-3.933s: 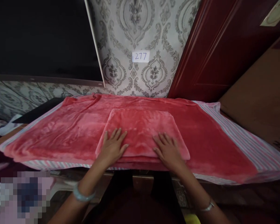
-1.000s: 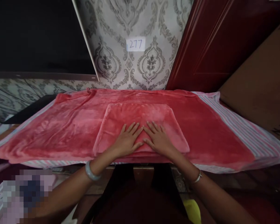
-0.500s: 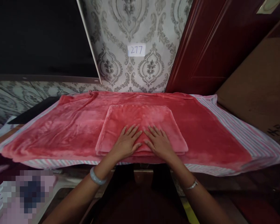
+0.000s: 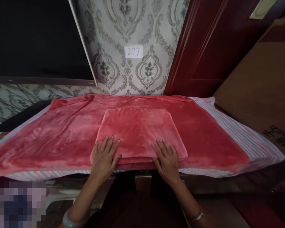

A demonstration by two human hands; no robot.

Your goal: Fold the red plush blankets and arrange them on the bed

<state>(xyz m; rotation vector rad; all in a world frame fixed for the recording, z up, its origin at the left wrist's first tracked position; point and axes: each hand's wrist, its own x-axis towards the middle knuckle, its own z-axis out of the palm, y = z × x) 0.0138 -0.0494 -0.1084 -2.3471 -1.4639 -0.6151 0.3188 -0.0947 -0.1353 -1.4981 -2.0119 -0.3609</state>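
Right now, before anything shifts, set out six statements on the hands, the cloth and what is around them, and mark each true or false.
1. The left hand and right hand rest on the folded pink cloth. True.
2. The left hand and right hand touch each other. False: they are apart, with the folded pink cloth showing between them.
3. The paper label reads 277. True.
4. The folded pink cloth lies on bare wood. False: it lies on the spread red cloth.
5. The brown box is at the picture's right. True.
6. The brown box is unmarked. False: it is printed.
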